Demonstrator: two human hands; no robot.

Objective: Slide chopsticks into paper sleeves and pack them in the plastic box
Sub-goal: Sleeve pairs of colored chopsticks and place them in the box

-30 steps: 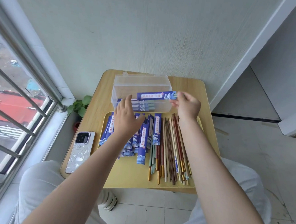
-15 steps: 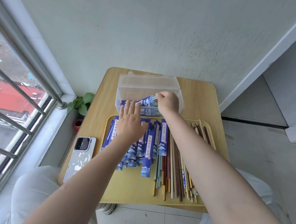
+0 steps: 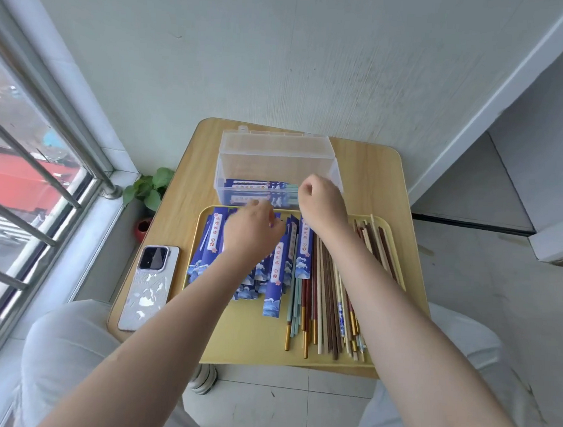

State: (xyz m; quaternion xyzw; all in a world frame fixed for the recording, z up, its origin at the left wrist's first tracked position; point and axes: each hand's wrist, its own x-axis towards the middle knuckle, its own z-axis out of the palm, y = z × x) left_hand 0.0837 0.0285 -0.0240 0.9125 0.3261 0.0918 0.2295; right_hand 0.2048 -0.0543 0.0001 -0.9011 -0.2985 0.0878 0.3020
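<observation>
A clear plastic box stands open at the back of the table, with sleeved chopsticks lying across its bottom. In front of it a yellow tray holds a pile of blue paper sleeves on the left and several loose chopsticks on the right. My left hand is over the sleeve pile, its fingers curled down round the far end of a sleeve. My right hand hovers at the box's front right corner, fingers curled into a fist, with nothing visible in it.
A phone lies on the wooden table left of the tray. A small potted plant sits below the table's left edge. Window bars run along the left, and a wall stands close behind the box.
My right hand carried a sleeved pair into the box, left it there and pulled back to the front wall. My left hand's flat fingers have curled down onto the sleeves.
</observation>
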